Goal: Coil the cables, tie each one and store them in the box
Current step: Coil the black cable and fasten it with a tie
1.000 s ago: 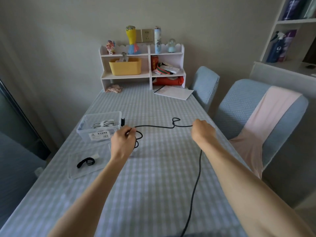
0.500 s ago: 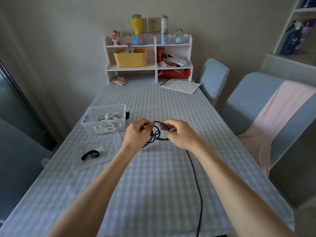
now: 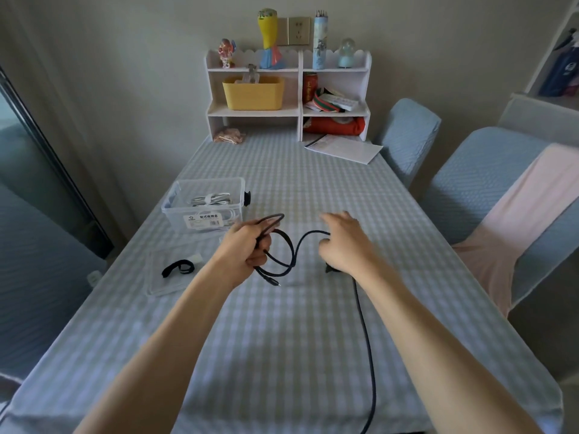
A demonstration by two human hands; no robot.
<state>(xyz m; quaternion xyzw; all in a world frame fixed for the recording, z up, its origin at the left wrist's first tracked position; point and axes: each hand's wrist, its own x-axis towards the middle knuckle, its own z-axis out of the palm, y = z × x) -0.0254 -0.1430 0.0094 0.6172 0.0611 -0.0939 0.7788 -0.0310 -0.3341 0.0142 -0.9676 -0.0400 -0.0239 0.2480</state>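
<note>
The black cable (image 3: 366,336) runs up the table (image 3: 282,355) from the near edge, goes under the right hand (image 3: 343,242), and ends in loops in the left hand (image 3: 247,249). A long tail lies on the cloth because it is not wound up yet. The left hand has its fingers curled tight round the loops, so they stay together and do not spring open; the small plug end hangs just below that hand. The right hand is mostly open, fingers spread and only a little bent, with the cable bending up beside its fingertips. I cannot tell if it pinches the cable or just guides it. It looks ready to feed the next loop over. To the left, a black strap (image 3: 177,267) waits on the clear lid (image 3: 163,283), handy for tying. Further back stands the clear box (image 3: 206,205), open on top, with a pale coiled cable inside, so the next bundle can drop in.
</note>
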